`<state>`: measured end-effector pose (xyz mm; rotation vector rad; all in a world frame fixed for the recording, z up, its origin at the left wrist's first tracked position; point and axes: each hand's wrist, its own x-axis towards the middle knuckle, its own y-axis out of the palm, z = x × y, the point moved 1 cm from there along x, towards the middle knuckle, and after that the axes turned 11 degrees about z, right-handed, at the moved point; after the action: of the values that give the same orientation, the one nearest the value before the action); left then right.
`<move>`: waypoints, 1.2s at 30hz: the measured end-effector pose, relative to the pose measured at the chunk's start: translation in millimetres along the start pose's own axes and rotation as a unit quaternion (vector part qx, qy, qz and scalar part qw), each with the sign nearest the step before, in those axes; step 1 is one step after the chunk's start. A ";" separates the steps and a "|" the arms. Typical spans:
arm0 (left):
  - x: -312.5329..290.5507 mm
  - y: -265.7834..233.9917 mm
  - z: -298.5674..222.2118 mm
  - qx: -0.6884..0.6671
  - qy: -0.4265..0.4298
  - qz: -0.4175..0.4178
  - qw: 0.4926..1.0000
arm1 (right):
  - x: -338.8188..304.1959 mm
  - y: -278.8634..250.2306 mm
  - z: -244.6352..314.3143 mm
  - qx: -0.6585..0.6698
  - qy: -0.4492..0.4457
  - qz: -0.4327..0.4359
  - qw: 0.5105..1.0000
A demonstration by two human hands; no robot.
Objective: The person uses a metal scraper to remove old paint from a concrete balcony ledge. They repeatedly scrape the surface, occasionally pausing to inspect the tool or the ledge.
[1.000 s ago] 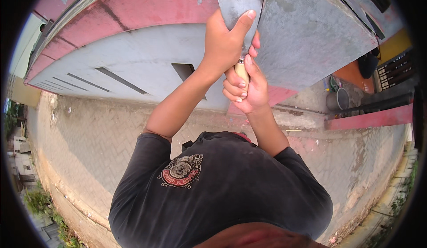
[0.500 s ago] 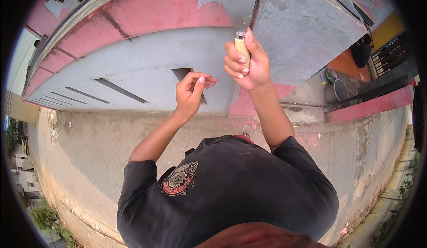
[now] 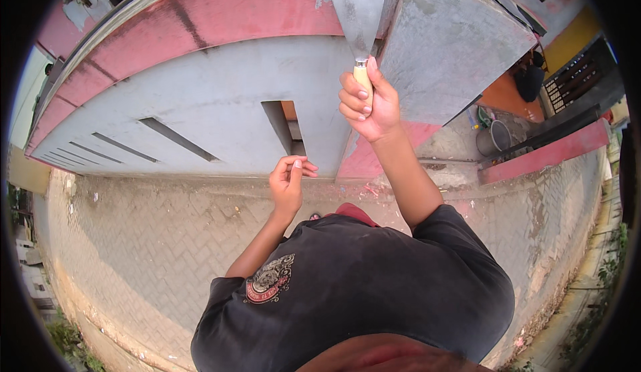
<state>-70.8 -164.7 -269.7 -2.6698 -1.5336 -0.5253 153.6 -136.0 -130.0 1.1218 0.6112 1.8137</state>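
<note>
My right hand [image 3: 372, 103] is wrapped round the pale yellow handle [image 3: 362, 77] of a putty knife, its thumb laid along the upper end. The wide grey metal blade [image 3: 358, 13] points up and away, in front of the top of the painted wall. Whether the blade touches the wall I cannot tell. Lower and to the left, my left hand [image 3: 289, 178] hangs in front of the wall's foot with its fingers loosely bent, and nothing shows in it.
The low wall [image 3: 220, 85] is grey with a pink band [image 3: 247, 15] and several narrow slots. It meets a grey block [image 3: 454, 45] on the right. Beyond stand a grey bucket [image 3: 495, 137] and a pink ledge [image 3: 547, 153]. Paving [image 3: 153, 232] runs along below.
My right hand has come slightly down toward me, and the whole blade now shows. My left hand has dropped lower, away from the slot in the wall.
</note>
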 end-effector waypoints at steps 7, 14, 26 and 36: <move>-20.9 23.2 -4.4 -0.008 0.040 -0.006 0.999 | -8.7 5.7 -0.7 -0.009 0.039 0.019 0.999; -57.5 53.7 -4.6 -0.009 0.009 -0.053 0.998 | -50.6 -34.4 -17.4 -0.138 0.058 -0.070 0.986; -101.5 57.3 7.1 -0.039 -0.030 -0.085 0.995 | -167.1 -42.8 -22.8 -0.328 0.140 -0.155 0.921; -46.3 -18.6 -27.2 0.160 0.099 0.067 0.980 | -126.0 -1.3 -23.0 -0.553 0.000 -0.241 0.798</move>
<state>-115.4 -198.7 -260.5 -2.3747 -1.2542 -0.4742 158.3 -244.7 -197.7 0.1204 -0.2129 1.3233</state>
